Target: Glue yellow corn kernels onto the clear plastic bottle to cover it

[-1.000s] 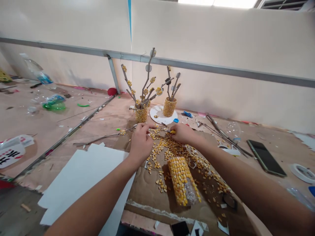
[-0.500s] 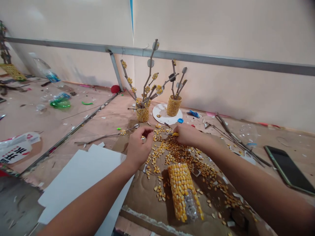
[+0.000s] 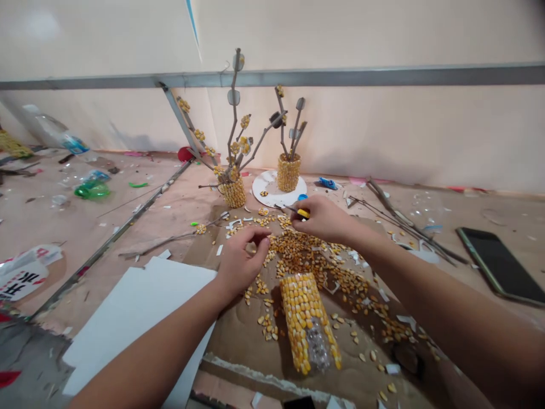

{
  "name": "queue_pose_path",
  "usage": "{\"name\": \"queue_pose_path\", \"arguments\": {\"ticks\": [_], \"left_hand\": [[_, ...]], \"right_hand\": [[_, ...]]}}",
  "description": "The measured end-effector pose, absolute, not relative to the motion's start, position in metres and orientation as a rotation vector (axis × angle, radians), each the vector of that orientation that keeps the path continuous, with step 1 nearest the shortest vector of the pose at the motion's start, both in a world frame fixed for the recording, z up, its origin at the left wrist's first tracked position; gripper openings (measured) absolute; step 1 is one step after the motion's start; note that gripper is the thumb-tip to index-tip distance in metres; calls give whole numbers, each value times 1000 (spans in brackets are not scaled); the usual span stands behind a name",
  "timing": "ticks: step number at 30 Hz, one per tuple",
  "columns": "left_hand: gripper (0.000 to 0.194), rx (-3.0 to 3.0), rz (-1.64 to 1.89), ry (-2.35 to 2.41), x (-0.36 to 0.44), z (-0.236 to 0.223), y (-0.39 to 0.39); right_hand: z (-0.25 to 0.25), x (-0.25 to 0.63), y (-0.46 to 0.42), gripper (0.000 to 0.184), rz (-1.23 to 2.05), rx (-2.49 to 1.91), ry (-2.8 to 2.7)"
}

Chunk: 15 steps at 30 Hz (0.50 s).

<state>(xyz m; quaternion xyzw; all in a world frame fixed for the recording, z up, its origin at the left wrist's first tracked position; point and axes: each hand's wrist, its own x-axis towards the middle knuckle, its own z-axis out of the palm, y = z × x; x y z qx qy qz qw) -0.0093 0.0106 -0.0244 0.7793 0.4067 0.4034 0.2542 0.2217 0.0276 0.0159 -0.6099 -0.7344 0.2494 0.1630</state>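
Note:
My left hand (image 3: 239, 260) hovers over the near edge of a pile of loose corn kernels (image 3: 306, 258) on a cardboard sheet (image 3: 255, 335), fingers curled in a pinch; what they hold is too small to see. My right hand (image 3: 323, 217) is closed on a small yellow-handled tool (image 3: 300, 212) at the far edge of the pile. A plastic bottle covered in glued kernels (image 3: 307, 320) lies on its side in front of me. Behind the pile stand two kernel-covered pots with twigs, the left pot (image 3: 233, 192) and the right pot (image 3: 288, 172) on a white disc (image 3: 266, 190).
White paper sheets (image 3: 128, 318) lie at my left. A black phone (image 3: 498, 264) rests at the right, loose twigs (image 3: 404, 224) beside it. Plastic bottles and green scraps (image 3: 91, 187) litter the left table beyond a metal rail (image 3: 114, 233). A partition wall runs behind.
My left hand has drawn back toward me from the far side of the pile, still pinched. My right hand lifted slightly with the yellow tool. The view shifted right and down.

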Motion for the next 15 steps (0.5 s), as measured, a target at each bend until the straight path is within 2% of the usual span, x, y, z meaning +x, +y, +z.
{"name": "queue_pose_path", "arguments": {"ticks": [7, 15], "left_hand": [[6, 2034, 1252, 749, -1, -21, -18], [6, 2024, 1336, 643, 0, -21, -29]], "right_hand": [[46, 198, -57, 14, 859, -1329, -1710], [32, 181, -99, 13, 790, -1317, -1461]]}}
